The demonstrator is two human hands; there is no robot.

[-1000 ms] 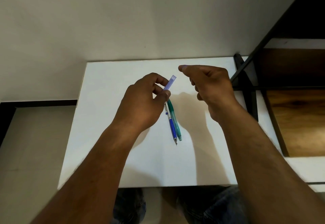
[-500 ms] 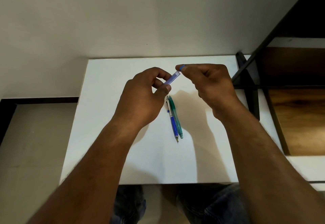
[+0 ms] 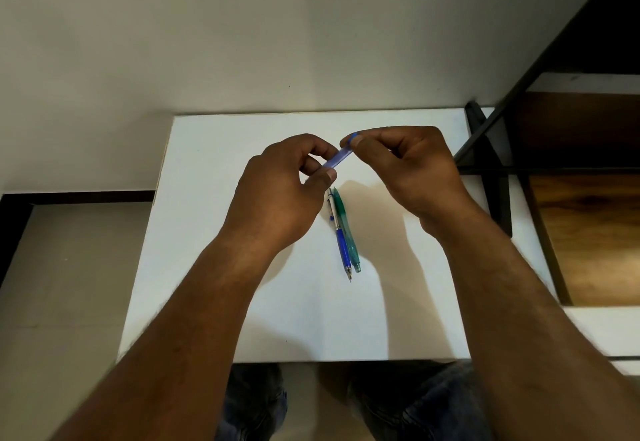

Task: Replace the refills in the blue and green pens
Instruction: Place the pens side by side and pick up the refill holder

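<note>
A blue pen and a green pen lie side by side on the white table, tips pointing toward me. Above them my left hand pinches the lower end of a pale blue translucent pen barrel, which is held tilted. My right hand pinches a small blue piece at the barrel's upper end between thumb and forefinger. The joint between the small piece and the barrel is hidden by my fingertips.
A plain wall rises behind the table. A black metal frame and wooden shelves stand to the right. The floor lies to the left, and my knees show below the table's front edge.
My right hand has moved left to meet the upper end of the barrel and now pinches a small blue piece there. My left hand keeps its hold on the barrel.
</note>
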